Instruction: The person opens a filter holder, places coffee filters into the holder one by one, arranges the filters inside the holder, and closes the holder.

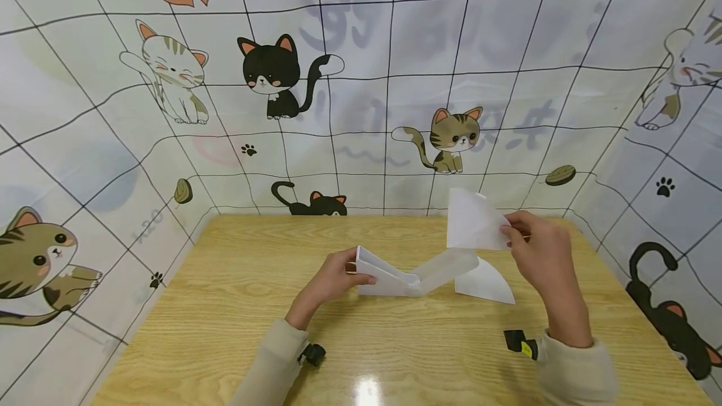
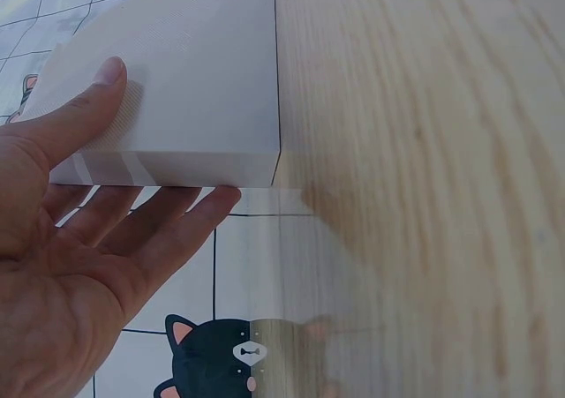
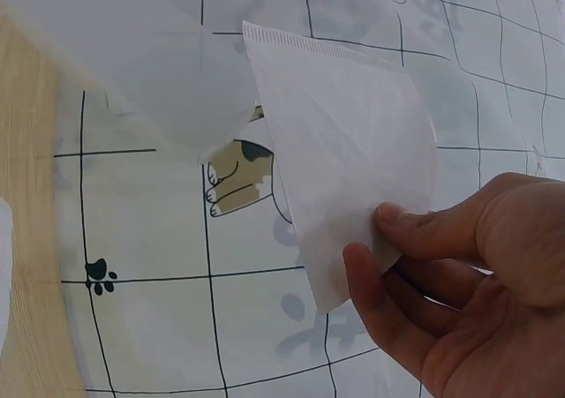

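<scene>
My left hand (image 1: 335, 275) grips the end of a white box (image 1: 386, 281), thumb on one face and fingers along the edge, as the left wrist view shows. From the box's far end a pale flap (image 1: 448, 270) stretches to the right. Raised above the table, my right hand (image 1: 538, 249) pinches a white paper coffee filter (image 3: 353, 151) by its edge between thumb and fingers. One side of this filter has a crimped seam. Below it, a second white filter (image 1: 485, 282) lies on the table, partly behind the flap.
The light wood table (image 1: 254, 331) meets a cloth backdrop (image 1: 361, 93) printed with cats and grid lines, which surrounds it at the back and both sides. A dark wrist camera (image 1: 313, 354) sits by the left sleeve, another dark device (image 1: 520, 343) by the right sleeve.
</scene>
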`<state>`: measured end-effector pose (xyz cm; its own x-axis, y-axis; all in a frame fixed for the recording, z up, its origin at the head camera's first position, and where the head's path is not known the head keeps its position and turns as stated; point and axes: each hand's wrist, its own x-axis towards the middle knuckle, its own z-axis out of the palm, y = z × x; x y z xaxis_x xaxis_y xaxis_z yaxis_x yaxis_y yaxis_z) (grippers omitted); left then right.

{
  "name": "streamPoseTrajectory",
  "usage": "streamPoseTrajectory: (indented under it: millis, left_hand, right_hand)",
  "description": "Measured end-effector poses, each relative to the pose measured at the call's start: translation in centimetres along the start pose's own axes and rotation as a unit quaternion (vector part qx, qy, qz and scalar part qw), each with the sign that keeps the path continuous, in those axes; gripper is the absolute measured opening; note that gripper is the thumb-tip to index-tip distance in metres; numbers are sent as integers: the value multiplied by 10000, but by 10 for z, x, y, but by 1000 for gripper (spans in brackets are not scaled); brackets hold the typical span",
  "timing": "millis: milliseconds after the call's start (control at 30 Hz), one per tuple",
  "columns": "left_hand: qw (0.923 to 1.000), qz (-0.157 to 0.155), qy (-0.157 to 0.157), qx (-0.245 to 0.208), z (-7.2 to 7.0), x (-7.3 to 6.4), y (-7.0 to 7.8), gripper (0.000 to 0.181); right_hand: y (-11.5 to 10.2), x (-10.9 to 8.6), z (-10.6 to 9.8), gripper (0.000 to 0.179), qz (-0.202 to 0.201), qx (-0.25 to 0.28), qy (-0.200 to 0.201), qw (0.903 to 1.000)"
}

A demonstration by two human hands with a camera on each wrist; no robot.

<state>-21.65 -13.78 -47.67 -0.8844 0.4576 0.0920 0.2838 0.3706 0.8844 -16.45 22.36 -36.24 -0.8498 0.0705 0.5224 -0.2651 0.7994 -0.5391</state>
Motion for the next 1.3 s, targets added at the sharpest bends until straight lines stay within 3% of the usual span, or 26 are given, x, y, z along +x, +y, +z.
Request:
streamPoseTrajectory:
  millis: [367, 967, 1300]
  left_hand:
    - [10000, -10, 7, 27, 1, 0, 0, 36]
    - [10000, -21, 12, 5, 0, -1, 2, 36]
    - [10000, -15, 2, 5, 0, -1, 2, 36]
  right_hand:
    - [-15, -1, 14, 14, -80, 103, -19, 9999]
    - [-20, 0, 28, 13, -280, 299, 28, 9992]
    - [-30, -2, 43, 12, -415, 330, -135, 9985]
